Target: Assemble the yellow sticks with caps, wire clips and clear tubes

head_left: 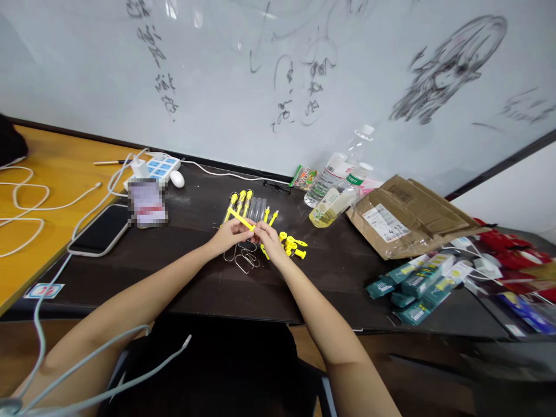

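Note:
My left hand and my right hand meet over the dark tabletop, both closed on a thin yellow plastic rod. The rod slants down from upper left into my right fingertips; its lower end is partly hidden there. Just beyond my hands lie three clear tubes with yellow plastic parts and several clear tubes. Two short yellow stems are to their right. Small yellow plastic pieces are scattered beside my right hand. Bent metal wire loops rest below my fingers.
A phone, power strip and cables are on the left. Bottles, a brown parcel and green boxes stand or lie to the right. Folded glasses sit near the whiteboard.

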`<state>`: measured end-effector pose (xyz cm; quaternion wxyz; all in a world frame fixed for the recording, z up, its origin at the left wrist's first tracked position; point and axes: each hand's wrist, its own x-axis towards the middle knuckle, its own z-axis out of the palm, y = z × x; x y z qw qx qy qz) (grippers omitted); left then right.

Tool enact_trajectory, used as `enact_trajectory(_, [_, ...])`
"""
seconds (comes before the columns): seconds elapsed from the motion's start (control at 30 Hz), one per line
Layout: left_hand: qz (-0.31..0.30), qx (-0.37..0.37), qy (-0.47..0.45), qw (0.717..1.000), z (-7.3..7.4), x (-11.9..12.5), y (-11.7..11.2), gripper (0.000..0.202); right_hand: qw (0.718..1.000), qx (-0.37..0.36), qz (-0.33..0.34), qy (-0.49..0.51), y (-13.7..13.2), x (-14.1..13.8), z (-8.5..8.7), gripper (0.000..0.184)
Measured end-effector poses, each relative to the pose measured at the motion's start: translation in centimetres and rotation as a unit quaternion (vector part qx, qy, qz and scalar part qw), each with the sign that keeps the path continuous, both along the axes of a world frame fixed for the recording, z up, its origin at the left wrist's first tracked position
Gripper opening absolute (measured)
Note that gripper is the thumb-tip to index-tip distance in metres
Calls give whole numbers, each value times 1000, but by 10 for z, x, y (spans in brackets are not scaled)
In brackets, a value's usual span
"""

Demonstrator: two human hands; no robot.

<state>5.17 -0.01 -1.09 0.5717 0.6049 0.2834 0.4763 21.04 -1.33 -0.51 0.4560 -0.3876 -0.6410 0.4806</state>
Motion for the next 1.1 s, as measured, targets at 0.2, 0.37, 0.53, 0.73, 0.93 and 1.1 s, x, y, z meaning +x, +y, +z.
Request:
enact_trajectory(0.2, [10, -33, -16, 999, 1, 0, -1, 35, 999, -42, -10, 33, 0, 0, 3, 34])
enact_trajectory(0.37, [42, -68, -45, 996, 2, -1, 0, 40, 995, -41, -41, 80, 2, 3, 4, 30])
enact_trajectory(0.53, [57, -91, -82, 991, 3, -3, 2, 42, 981, -64, -85, 159, 4, 7, 8, 27])
enact_trajectory(0.73, [64, -102, -93, 988, 3, -5, 3, 42, 977, -64, -91, 184, 6, 14, 14, 27])
enact_trajectory(0.93, [65, -89, -81, 991, 0, -4, 4, 41, 989, -57, -88, 106, 6, 14, 14, 30])
enact_trajectory(1.1, [83, -89, -87, 989, 2, -4, 4, 40, 987, -68, -86, 117, 6, 16, 17, 27])
